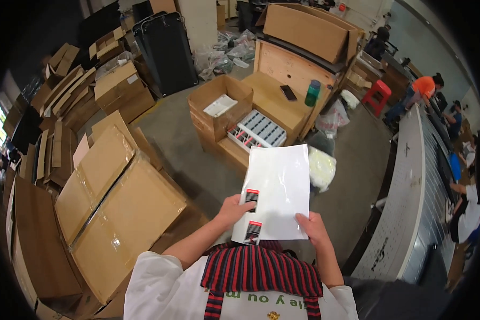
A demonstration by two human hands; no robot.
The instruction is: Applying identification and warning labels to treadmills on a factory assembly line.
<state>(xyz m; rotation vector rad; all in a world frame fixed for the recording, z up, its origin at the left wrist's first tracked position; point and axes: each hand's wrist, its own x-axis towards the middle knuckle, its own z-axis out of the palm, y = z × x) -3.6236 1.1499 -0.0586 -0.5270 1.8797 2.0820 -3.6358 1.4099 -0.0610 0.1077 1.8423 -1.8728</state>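
Note:
A glossy white sheet [277,197] is held up in front of my body, tilted a little. Two labels in red and black, an upper label [252,194] and a lower label [253,233], sit along its left side. My left hand [233,210] grips the left edge, thumb lying over the upper label. With the thumb on top, my right hand [313,228] pinches the lower right edge. The fingers of both hands beneath the sheet are hidden.
Ahead stand an open carton [221,101] and a grey-white compartment tray [258,130] on cardboard. A phone [288,93] and a green bottle [312,93] lie beyond. Large cartons [128,213] crowd the left. A long conveyor [410,192] runs along the right, with people beside it.

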